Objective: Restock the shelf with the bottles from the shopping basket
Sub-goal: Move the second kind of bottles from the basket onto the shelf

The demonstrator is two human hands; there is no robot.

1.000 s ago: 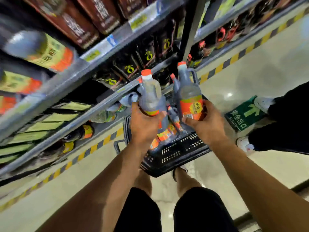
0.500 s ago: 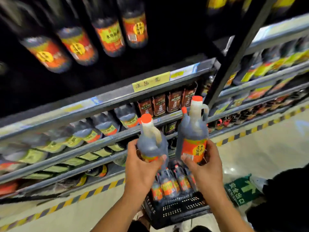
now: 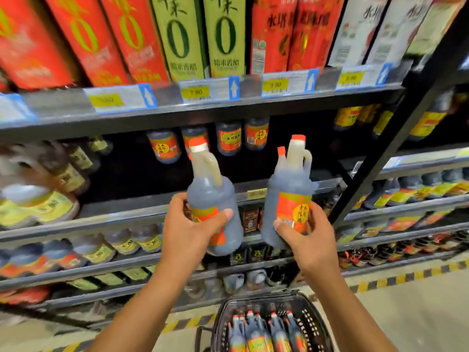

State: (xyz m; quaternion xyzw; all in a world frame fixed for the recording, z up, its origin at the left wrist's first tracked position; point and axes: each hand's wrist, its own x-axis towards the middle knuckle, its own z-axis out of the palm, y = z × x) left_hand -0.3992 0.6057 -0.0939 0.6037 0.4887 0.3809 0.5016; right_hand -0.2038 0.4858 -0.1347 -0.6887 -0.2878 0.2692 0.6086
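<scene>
Each full, heavy bottle sits clamped low: left hand [image 3: 189,231] round one bottle [image 3: 213,199]; right hand [image 3: 308,231] round the other bottle [image 3: 290,196]; smooth plastic may slip, so the moulded neck handles look safer.

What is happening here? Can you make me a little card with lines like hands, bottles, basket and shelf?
left hand: left hand grips one dark bottle, tilted
right hand: right hand grips what looks like two dark bottles together, upright
caps: orange
basket: black basket on the floor, more orange-capped bottles inside
shelf: dark gap on the shelf in front of the hands, similar bottles at the back
top shelf: red and green cartons
</scene>
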